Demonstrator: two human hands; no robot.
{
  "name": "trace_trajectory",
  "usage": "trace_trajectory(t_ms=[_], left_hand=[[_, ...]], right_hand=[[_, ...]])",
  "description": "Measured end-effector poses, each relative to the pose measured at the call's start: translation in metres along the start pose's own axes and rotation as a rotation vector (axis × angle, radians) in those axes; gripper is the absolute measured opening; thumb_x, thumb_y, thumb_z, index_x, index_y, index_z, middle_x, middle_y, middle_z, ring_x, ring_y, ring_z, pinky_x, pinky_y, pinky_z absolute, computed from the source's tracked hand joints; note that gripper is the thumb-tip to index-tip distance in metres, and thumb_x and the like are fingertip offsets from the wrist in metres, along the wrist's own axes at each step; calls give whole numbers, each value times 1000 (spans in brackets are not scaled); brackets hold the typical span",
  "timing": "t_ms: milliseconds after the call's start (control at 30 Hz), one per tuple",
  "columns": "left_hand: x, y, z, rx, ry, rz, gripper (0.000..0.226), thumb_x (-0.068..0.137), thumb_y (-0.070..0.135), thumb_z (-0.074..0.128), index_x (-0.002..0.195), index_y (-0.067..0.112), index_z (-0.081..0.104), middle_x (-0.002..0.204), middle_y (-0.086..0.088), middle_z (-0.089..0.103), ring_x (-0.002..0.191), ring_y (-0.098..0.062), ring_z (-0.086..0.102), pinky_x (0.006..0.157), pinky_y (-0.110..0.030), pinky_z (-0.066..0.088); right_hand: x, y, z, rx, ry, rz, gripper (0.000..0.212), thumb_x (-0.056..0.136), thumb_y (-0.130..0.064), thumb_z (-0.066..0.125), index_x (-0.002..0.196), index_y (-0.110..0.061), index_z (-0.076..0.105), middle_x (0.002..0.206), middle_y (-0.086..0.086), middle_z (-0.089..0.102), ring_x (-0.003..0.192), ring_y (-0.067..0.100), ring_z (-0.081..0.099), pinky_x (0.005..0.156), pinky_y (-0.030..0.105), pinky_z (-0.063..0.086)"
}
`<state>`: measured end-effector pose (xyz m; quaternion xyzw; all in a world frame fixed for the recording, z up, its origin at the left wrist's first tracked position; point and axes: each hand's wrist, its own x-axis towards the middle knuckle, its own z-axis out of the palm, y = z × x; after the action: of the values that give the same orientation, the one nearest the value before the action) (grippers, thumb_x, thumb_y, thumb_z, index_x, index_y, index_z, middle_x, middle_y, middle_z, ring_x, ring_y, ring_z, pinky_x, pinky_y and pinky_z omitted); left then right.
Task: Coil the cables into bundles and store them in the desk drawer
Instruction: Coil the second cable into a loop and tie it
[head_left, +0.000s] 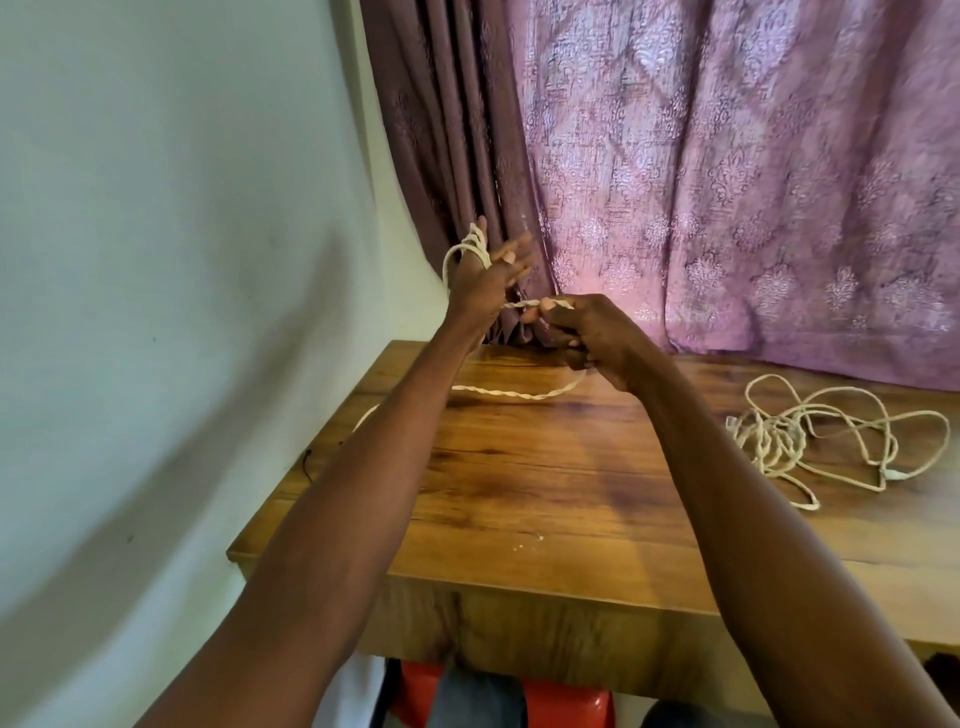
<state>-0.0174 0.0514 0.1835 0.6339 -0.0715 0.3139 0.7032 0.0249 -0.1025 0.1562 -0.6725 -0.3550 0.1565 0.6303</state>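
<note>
A: Status?

B: You're mid-coil on the first twisted cable (511, 393). Your left hand (480, 283) is raised over the desk (545, 499) with straight fingers (511, 254) spread as a former, several loops already round it. Your right hand (587, 332) pinches the running strand just beside the left wrist. The slack lies on the desk under both hands.

A: Next?

B: My read: carry the strand up and over the left hand for another turn, and keep tension so the loops don't slip off. Repeat until the slack is used up.

A: Count?

B: Two cables. One in your hands, and one tangled cable (826, 441) lying loose on the desk, well apart to your right and not coiled. No finished bundles. The drawer isn't in view.
</note>
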Motion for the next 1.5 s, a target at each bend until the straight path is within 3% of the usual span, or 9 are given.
trace_trajectory(t_ms=[133, 233, 400, 533, 800, 1000, 1133, 1200, 1500], left_hand=[[-9, -4, 6, 238, -164, -43, 24, 104, 9, 42, 111, 29, 55, 85, -19, 66, 59, -30, 58, 47, -32, 46], [-12, -9, 8, 339, -170, -92, 24, 105, 27, 45, 82, 24, 50, 51, -5, 53, 36, -14, 42, 38, -23, 34], [-12, -5, 10, 357, -278, -175, 52, 102, 51, 39, 69, 19, 64, 46, 3, 36, 41, -9, 26, 43, -20, 23], [-7, -1, 11, 309, -432, -238, 54, 94, 66, 43, 91, 22, 76, 67, -10, 39, 52, -19, 10, 51, -29, 11], [-5, 10, -7, -142, -877, -398, 32, 98, 25, 51, 92, 0, 69, 35, 8, 32, 27, -3, 21, 37, -21, 11], [-9, 7, 19, -628, -544, -235, 45, 92, 26, 55, 120, -8, 59, 46, 5, 51, 37, -5, 46, 40, -20, 35], [-5, 0, 18, -766, -131, -146, 23, 97, 15, 53, 111, -2, 60, 54, -1, 60, 74, -21, 72, 85, -37, 58], [2, -4, 12, -703, -11, -93, 11, 100, 9, 50, 104, 3, 59, 65, -7, 69, 85, -26, 73, 104, -43, 48], [2, -41, -2, -77, 1, -56, 36, 104, 6, 42, 135, 20, 30, 117, -20, 67, 96, -26, 70, 90, -37, 54]], right_hand=[[-3, -12, 0, -169, 10, 11, 26, 98, -21, 57, 91, 1, 69, 53, 0, 42, 42, 7, 29, 42, 20, 25], [-7, -26, -9, -268, 30, -45, 14, 91, -12, 65, 84, -1, 67, 43, -10, 48, 38, 5, 34, 43, 19, 27], [-4, -42, -32, -361, 113, -184, 2, 86, -5, 70, 84, -5, 71, 48, -10, 54, 42, 5, 37, 46, 21, 31], [7, -49, -39, -578, 321, -370, 17, 80, -24, 80, 86, -9, 76, 43, -15, 48, 41, 1, 35, 48, 17, 26], [23, -20, -42, -527, 599, -318, 44, 92, -49, 62, 68, -13, 69, 50, 0, 46, 40, 3, 33, 46, 25, 24], [18, 24, -5, -476, 342, 25, 29, 97, -20, 59, 68, -15, 62, 54, 1, 55, 34, 4, 47, 44, 21, 39], [5, 52, 12, -298, 154, 99, 18, 90, -18, 71, 82, -8, 58, 54, 2, 53, 39, 11, 44, 39, 23, 41], [-3, 60, 17, -195, 89, 158, 20, 90, -17, 71, 86, -8, 53, 52, 2, 48, 39, 12, 38, 39, 22, 36], [-15, 29, 21, -265, -271, 271, 15, 93, -15, 67, 93, -4, 56, 57, 3, 44, 40, 10, 28, 40, 21, 24]])
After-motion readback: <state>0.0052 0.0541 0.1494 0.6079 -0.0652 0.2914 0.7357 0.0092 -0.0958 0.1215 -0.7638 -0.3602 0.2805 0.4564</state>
